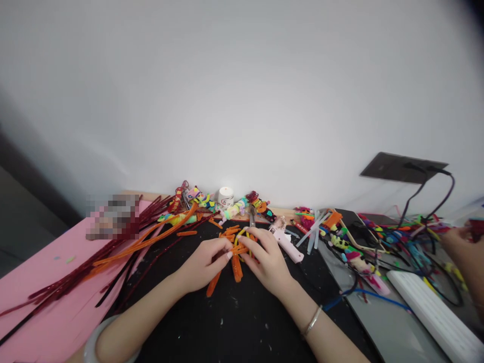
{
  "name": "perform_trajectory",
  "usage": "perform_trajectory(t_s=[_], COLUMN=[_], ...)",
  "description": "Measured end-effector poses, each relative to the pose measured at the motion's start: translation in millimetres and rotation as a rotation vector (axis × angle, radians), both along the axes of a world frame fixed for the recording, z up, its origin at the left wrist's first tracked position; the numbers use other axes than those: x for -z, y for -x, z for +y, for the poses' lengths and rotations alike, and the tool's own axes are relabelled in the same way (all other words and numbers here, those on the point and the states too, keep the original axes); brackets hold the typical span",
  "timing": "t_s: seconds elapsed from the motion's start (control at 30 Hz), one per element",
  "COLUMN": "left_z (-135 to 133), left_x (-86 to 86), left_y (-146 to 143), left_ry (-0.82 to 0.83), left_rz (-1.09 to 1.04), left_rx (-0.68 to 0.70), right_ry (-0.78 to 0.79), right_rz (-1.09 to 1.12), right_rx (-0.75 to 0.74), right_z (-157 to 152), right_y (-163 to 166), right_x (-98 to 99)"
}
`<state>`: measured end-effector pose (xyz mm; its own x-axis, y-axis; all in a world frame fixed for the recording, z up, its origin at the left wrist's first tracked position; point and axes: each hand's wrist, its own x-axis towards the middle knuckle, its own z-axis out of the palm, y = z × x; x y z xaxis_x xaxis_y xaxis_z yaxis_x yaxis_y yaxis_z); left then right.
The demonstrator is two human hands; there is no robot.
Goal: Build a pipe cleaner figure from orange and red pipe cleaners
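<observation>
My left hand (206,262) and my right hand (264,259) meet over a black mat (234,322). Both pinch a small bundle of orange pipe-cleaner pieces (237,262) with a yellow loop at its top. Several short orange pieces (229,232) lie loose just behind the hands. A bracelet sits on each wrist.
Long red and orange pipe cleaners (113,257) fan out over a pink sheet (41,282) at left. Small colourful figures (196,199), a white cup (226,196), scissors (252,218) and a pink glue gun (289,244) line the wall. A phone (353,227), cables and another person's hand (463,249) are at right.
</observation>
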<state>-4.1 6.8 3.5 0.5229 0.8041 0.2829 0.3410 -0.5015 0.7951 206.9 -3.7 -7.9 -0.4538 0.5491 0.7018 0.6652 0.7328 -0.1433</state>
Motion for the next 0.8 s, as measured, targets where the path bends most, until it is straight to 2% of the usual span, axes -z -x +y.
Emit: perform_trajectory(t_s=[0.3, 0.67, 0.8], left_z=[-1.4, 1.2, 1.7], left_x=[1.1, 0.1, 2.0], left_y=[-0.2, -0.5, 0.0], left_ry=[0.098, 0.074, 0.018], left_rz=[-0.011, 0.024, 0.083], left_rx=[0.027, 0.025, 0.012], right_ry=[-0.053, -0.012, -0.016], right_rz=[0.045, 0.068, 0.065], right_rx=[-0.009, -0.03, -0.028], right_z=[1.3, 0.5, 1.1], right_y=[-1.5, -1.2, -1.8], right_x=[0.4, 0.9, 1.7])
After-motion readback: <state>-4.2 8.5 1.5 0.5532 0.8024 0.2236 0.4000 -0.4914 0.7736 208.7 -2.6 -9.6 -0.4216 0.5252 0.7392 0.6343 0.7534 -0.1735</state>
